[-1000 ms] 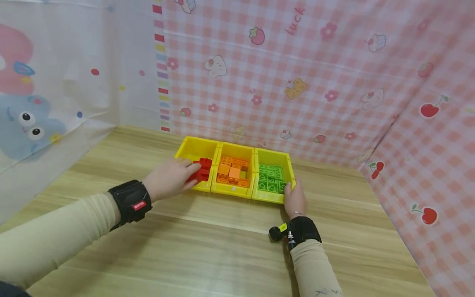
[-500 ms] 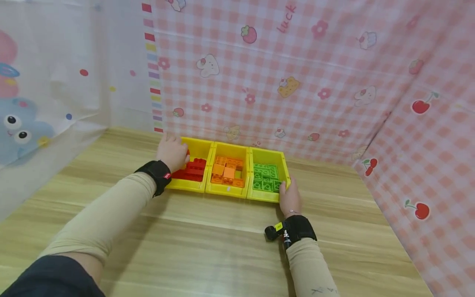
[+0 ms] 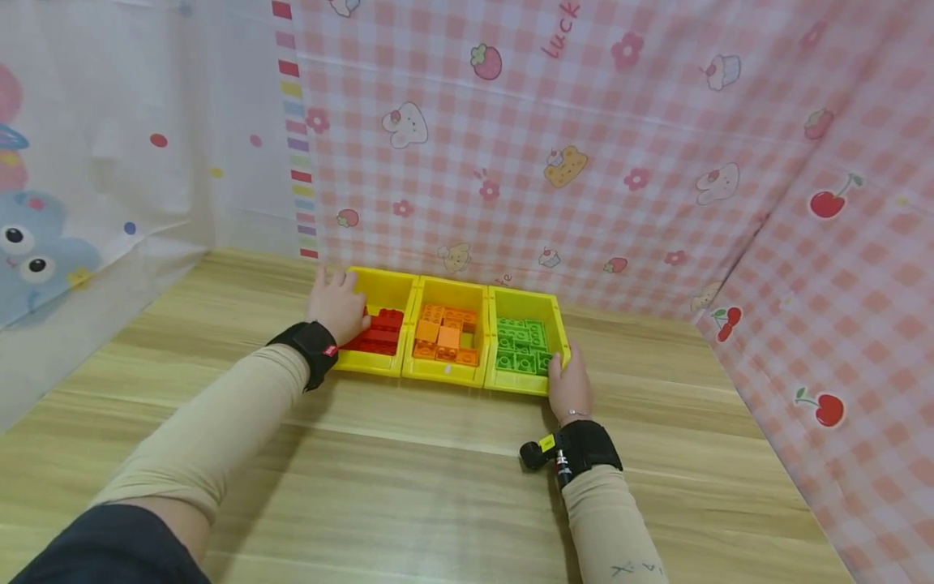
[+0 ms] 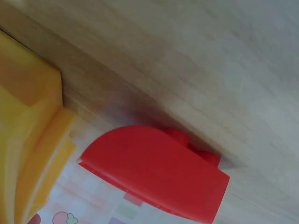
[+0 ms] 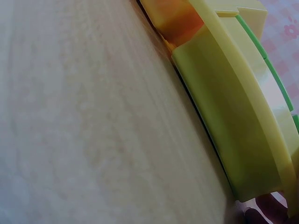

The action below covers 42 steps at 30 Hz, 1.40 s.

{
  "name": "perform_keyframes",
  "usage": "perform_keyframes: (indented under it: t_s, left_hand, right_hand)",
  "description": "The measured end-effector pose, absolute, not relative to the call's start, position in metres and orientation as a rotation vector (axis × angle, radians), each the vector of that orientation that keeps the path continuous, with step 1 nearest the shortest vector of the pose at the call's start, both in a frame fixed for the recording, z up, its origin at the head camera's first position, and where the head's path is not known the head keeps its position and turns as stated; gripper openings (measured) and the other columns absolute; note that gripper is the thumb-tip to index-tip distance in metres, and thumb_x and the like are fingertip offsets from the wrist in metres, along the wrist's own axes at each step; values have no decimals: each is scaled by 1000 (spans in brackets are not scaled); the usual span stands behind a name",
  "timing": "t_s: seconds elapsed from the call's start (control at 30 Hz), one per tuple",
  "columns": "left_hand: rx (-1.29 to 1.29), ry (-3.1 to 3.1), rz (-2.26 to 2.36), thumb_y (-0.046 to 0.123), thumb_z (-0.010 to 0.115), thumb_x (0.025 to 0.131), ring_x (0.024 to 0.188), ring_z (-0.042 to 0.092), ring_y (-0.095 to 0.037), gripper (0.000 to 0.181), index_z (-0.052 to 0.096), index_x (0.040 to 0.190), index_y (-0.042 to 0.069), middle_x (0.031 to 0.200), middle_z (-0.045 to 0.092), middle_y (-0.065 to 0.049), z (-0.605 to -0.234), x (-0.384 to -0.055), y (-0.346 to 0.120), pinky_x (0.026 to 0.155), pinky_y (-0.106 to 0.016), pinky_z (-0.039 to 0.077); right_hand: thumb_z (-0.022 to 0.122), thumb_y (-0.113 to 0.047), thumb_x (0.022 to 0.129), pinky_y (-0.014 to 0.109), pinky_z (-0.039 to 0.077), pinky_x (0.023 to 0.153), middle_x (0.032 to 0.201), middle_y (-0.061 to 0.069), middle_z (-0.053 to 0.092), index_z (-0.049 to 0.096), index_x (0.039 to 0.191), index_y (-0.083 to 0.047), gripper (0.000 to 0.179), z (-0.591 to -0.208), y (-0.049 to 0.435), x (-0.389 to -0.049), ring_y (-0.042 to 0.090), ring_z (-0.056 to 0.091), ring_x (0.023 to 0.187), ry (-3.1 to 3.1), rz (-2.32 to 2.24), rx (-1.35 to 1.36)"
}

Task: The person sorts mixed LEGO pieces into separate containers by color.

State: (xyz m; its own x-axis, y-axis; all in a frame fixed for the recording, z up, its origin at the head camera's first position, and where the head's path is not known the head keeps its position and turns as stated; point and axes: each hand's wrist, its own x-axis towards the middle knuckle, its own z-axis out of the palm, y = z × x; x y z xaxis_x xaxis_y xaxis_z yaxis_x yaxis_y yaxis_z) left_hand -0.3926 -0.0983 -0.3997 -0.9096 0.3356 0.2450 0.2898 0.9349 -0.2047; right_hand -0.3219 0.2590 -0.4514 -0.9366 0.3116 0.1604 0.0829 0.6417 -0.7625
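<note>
Three yellow bins stand side by side against the back wall. The left bin (image 3: pixel 390 280) has red toy building bricks (image 3: pixel 379 331), the middle bin (image 3: pixel 447 285) orange bricks (image 3: pixel 441 332), the right bin (image 3: pixel 521 300) green bricks (image 3: pixel 521 345). My left hand (image 3: pixel 337 308) grips the left bin's outer side, thumb over the inside, fingers along the outside. A curved red brick (image 4: pixel 154 172) with studs shows large beside that bin in the left wrist view; how the hand bears on it is hidden. My right hand (image 3: pixel 572 385) holds the right bin's outer wall, thumb at the rim.
A wooden table (image 3: pixel 423 487) lies under the bins. A pink checked cloth (image 3: pixel 511 122) hangs right behind them and turns along the right side. White printed sheeting (image 3: pixel 131 146) closes off the left. Black camera straps (image 3: pixel 310 353) sit on both wrists.
My left hand has moved from the red bricks at the front of the left bin to its outer left side. The right hand keeps its hold. The view has shifted slightly.
</note>
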Motion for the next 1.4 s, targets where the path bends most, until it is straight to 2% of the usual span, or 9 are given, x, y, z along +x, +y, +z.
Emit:
perform_keyframes:
  t_s: [0.2, 0.47, 0.63, 0.8, 1.03, 1.23, 1.4]
  left_hand:
    - [-474, -2838, 169, 34, 57, 88, 124, 34, -41, 34, 71, 103, 7, 130, 46, -22, -403, -391, -100, 104, -61, 12]
    - [-485, -2852, 165, 38, 56, 90, 126, 30, -40, 36, 72, 102, 8, 131, 44, -21, -406, -392, -104, 104, -60, 12]
    - [-485, -2874, 165, 32, 48, 95, 129, 28, -39, 35, 73, 98, 7, 134, 44, -21, -406, -394, -104, 104, -61, 8]
    - [-499, -2863, 115, 27, 47, 95, 128, 29, -39, 33, 74, 96, 8, 134, 45, -20, -407, -395, -106, 104, -61, 9]
    - [-580, -2830, -225, 27, 43, 98, 128, 34, -38, 37, 61, 122, 4, 135, 44, -21, -404, -389, -124, 102, -63, 10]
    - [-569, -2829, -306, 22, 39, 99, 118, 44, -41, 38, 53, 126, -1, 127, 50, -24, -395, -370, -161, 96, -64, 23]
    - [-688, -2902, -249, 17, 47, 93, 110, 51, -43, 36, 56, 122, -4, 121, 55, -25, -402, -352, -188, 89, -61, 36]
  right_hand:
    - [33, -23, 100, 43, 34, 99, 134, 18, 46, 29, 141, -3, 47, -453, 261, -323, 29, 48, 116, -2584, 1182, -290]
    - [33, -24, 100, 43, 36, 98, 132, 17, 47, 30, 141, -5, 45, -456, 261, -324, 28, 49, 114, -2588, 1181, -293]
    - [33, -24, 100, 43, 34, 100, 134, 16, 46, 29, 141, -5, 46, -455, 261, -325, 28, 48, 117, -2591, 1189, -310]
    - [33, -24, 100, 43, 34, 100, 134, 16, 45, 29, 141, -5, 46, -454, 261, -324, 28, 47, 117, -2592, 1190, -311]
    - [34, -25, 100, 43, 35, 99, 134, 17, 46, 29, 142, -5, 47, -453, 258, -323, 28, 49, 114, -2594, 1210, -323]
    - [33, -24, 100, 44, 34, 100, 134, 18, 46, 29, 141, -3, 46, -454, 259, -324, 30, 48, 117, -2594, 1187, -300]
    - [33, -22, 99, 44, 32, 101, 135, 20, 44, 28, 142, -2, 48, -453, 260, -323, 31, 46, 120, -2590, 1195, -285]
